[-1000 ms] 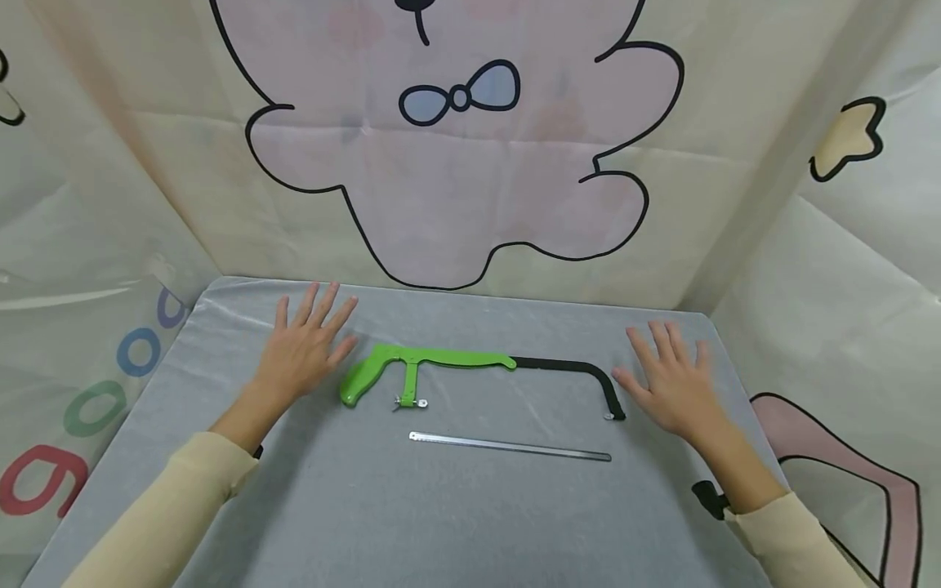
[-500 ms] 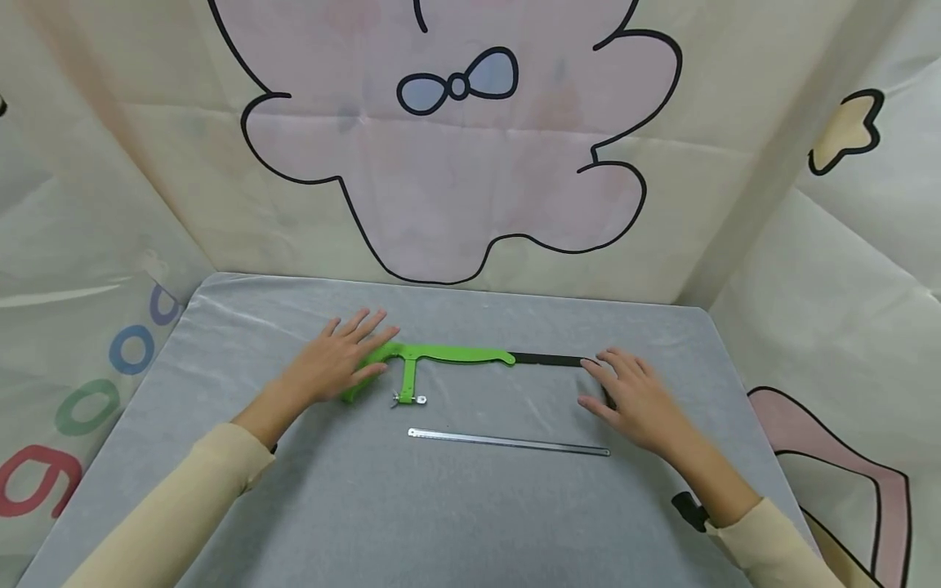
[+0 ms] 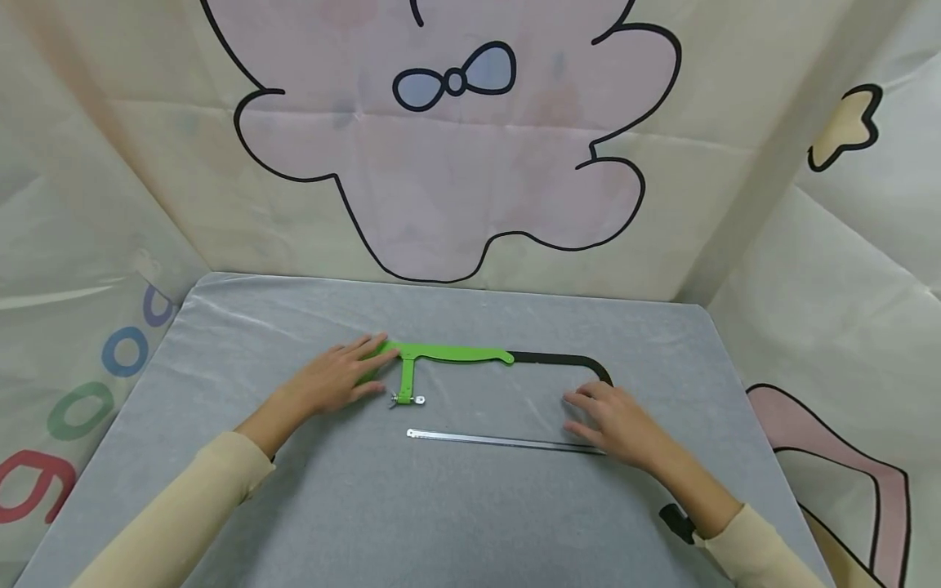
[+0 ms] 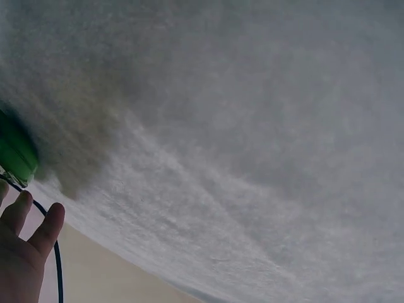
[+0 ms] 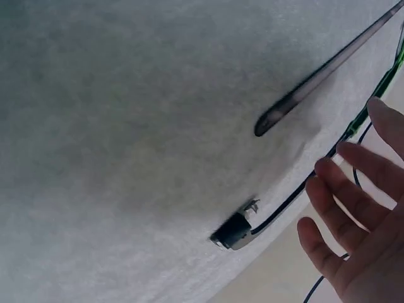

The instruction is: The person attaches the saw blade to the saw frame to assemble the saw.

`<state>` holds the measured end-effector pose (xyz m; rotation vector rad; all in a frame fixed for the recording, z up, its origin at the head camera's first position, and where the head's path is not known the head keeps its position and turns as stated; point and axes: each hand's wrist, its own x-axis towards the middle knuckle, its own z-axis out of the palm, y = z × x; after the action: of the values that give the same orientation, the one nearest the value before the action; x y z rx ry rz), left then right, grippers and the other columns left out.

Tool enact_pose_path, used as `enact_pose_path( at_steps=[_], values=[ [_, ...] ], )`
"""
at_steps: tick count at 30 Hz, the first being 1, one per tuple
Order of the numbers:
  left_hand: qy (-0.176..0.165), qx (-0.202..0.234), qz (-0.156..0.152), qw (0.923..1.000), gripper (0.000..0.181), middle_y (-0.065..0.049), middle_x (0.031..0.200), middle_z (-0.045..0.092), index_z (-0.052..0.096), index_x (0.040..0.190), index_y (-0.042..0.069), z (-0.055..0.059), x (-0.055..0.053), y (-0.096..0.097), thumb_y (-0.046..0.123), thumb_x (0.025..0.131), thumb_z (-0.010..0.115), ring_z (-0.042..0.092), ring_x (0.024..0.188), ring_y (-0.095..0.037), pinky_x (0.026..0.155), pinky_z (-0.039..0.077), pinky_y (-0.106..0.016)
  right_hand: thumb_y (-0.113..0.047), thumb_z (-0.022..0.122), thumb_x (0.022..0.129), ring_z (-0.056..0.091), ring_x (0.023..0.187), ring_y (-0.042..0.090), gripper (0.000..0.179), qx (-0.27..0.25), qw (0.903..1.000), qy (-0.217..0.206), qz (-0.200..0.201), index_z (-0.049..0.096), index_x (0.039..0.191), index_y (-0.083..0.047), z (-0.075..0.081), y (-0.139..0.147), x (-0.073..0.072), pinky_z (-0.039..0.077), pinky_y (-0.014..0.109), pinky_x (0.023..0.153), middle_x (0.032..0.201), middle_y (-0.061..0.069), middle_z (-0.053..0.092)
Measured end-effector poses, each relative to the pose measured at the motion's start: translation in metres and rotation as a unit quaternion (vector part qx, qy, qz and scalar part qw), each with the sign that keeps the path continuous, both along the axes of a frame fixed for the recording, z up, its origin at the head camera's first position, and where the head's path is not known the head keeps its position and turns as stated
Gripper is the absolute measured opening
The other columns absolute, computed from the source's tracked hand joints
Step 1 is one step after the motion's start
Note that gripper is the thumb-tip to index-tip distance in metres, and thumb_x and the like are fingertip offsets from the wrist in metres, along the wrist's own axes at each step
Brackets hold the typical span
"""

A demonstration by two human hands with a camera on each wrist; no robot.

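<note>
A hacksaw frame point(image 3: 459, 354) lies on the grey cloth, its green handle at the left and its black bow point(image 3: 559, 358) at the right. My left hand point(image 3: 331, 378) hovers over the handle, covering most of it. The left wrist view has the handle's green end point(image 4: 17, 151) just beyond those extended fingers; contact cannot be told. Nearer to me lies a loose silver saw blade point(image 3: 485, 441). Above its right end is my right hand point(image 3: 617, 420), fingers slightly bent and holding nothing. That hand hides the bow's lower tip, but the right wrist view shows the tip point(image 5: 233, 230).
Grey cloth point(image 3: 456, 523) covers the table. Behind it hangs a pale curtain point(image 3: 470, 188) with a cartoon print, and similar sheets close off both sides. A small wing bolt point(image 3: 406, 399) sits at the foot of the frame's green post.
My left hand has come in rightward over the hacksaw handle. The right hand has moved left and toward me, past the bow to the blade's right end. Frame and blade lie still.
</note>
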<state>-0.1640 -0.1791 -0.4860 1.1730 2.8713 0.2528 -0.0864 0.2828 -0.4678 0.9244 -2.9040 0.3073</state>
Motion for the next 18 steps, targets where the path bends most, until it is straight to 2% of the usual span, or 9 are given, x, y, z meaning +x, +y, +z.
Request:
enact_pose_path(
  at_steps=[6, 11, 15, 18],
  values=[
    [-0.004, 0.006, -0.016, 0.9998, 0.055, -0.019, 0.155, 0.038, 0.048, 0.149, 0.018, -0.003, -0.004, 0.001, 0.034, 0.099, 0.063, 0.039, 0.14, -0.04, 0.098, 0.044, -0.06, -0.021, 0.081, 0.084, 0.063, 0.086, 0.017, 0.025, -0.012, 0.9988, -0.037, 0.031, 0.076, 0.104, -0.006, -0.005, 0.002, 0.001, 0.053, 0.041, 0.075, 0.095, 0.001, 0.067],
    [0.025, 0.007, -0.045, 0.9986, 0.051, -0.016, 0.152, 0.044, 0.053, 0.146, 0.022, -0.006, -0.011, 0.007, 0.032, 0.097, 0.065, 0.044, 0.137, -0.037, 0.093, 0.047, -0.058, -0.018, 0.079, 0.086, 0.063, 0.084, 0.014, 0.02, -0.021, 0.9963, -0.072, 0.041, 0.076, 0.102, -0.007, -0.007, 0.002, 0.0, 0.054, 0.038, 0.074, 0.092, -0.001, 0.067],
    [0.053, -0.003, -0.065, 0.9964, 0.05, -0.015, 0.15, 0.047, 0.056, 0.143, 0.024, -0.008, -0.016, 0.009, 0.032, 0.096, 0.067, 0.048, 0.133, -0.037, 0.09, 0.048, -0.057, -0.017, 0.08, 0.085, 0.063, 0.084, 0.014, 0.018, -0.028, 0.9954, -0.08, 0.045, 0.077, 0.1, -0.008, -0.006, 0.003, 0.0, 0.054, 0.038, 0.073, 0.092, -0.002, 0.067],
    [0.062, -0.006, -0.076, 0.9951, 0.05, -0.014, 0.149, 0.048, 0.057, 0.143, 0.027, -0.008, -0.019, 0.011, 0.032, 0.095, 0.068, 0.05, 0.13, -0.037, 0.091, 0.048, -0.057, -0.016, 0.081, 0.084, 0.063, 0.084, 0.014, 0.016, -0.036, 0.9945, -0.085, 0.051, 0.077, 0.098, -0.008, -0.006, 0.003, 0.0, 0.054, 0.037, 0.074, 0.092, -0.002, 0.066]
  ],
)
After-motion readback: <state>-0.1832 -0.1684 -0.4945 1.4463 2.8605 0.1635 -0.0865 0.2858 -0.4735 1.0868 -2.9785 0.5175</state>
